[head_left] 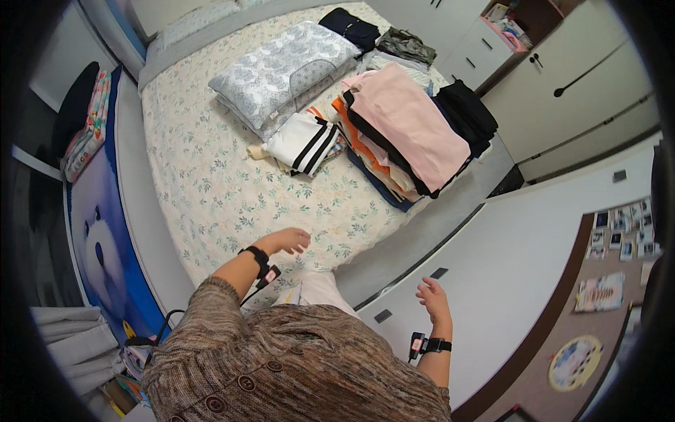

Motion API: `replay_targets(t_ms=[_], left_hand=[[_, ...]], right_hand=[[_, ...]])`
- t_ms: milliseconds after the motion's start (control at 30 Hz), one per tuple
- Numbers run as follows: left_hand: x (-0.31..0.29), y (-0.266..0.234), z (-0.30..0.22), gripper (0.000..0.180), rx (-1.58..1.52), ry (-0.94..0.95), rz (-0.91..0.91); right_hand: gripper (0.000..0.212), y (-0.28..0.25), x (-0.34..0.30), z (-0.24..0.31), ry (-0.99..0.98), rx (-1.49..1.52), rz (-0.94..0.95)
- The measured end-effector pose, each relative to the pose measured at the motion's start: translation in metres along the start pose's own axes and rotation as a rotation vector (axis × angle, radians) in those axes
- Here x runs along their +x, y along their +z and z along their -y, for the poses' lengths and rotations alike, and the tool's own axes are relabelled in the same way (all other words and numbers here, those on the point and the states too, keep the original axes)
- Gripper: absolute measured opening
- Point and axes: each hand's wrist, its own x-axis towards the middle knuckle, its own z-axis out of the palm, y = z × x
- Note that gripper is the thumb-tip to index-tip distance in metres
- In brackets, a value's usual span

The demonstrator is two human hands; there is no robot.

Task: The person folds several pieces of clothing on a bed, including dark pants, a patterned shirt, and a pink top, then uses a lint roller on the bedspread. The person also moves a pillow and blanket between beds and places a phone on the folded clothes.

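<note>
Over the near part of the bed, my left hand [285,241] hangs above the floral bedspread [232,211], fingers loosely stretched and holding nothing. My right hand [434,299] is off to the right of the bed, in front of a white panel, with its fingers apart and nothing in them. Beyond my hands lies a tall stack of folded clothes with a pink garment [415,123] on top. To its left is a folded white garment with black stripes [304,143]. Behind that rests a grey-and-white patterned bedding bundle [285,74]. Neither hand touches any of these.
Folded black clothes [465,112] sit right of the pink stack; a black folded item [349,28] and a dark green garment [406,46] lie farther back. White cabinets [576,77] line the right side. A blue panel with a bear picture [105,239] stands at left.
</note>
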Motion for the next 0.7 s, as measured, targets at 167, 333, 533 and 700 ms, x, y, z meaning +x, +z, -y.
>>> replay_targets(t_ms=[167, 333, 533, 700], left_hand=[[0.07, -0.033, -0.022, 0.035, -0.307, -0.058, -0.263], [0.104, -0.06, -0.035, 0.029, -0.384, -0.067, -0.399], [0.117, -0.063, -0.052, 0.028, -0.472, -0.087, -0.488], [0.13, -0.054, -0.057, 0.03, -0.664, -0.081, -0.607]], right_hand=[[0.047, -0.048, 0.048, -0.008, 0.113, 0.066, -0.086], [0.046, -0.052, 0.084, -0.015, 0.211, 0.116, -0.052], [0.041, -0.056, 0.129, -0.018, 0.212, 0.025, 0.074], [0.04, -0.07, 0.174, -0.031, 0.195, -0.053, 0.124]])
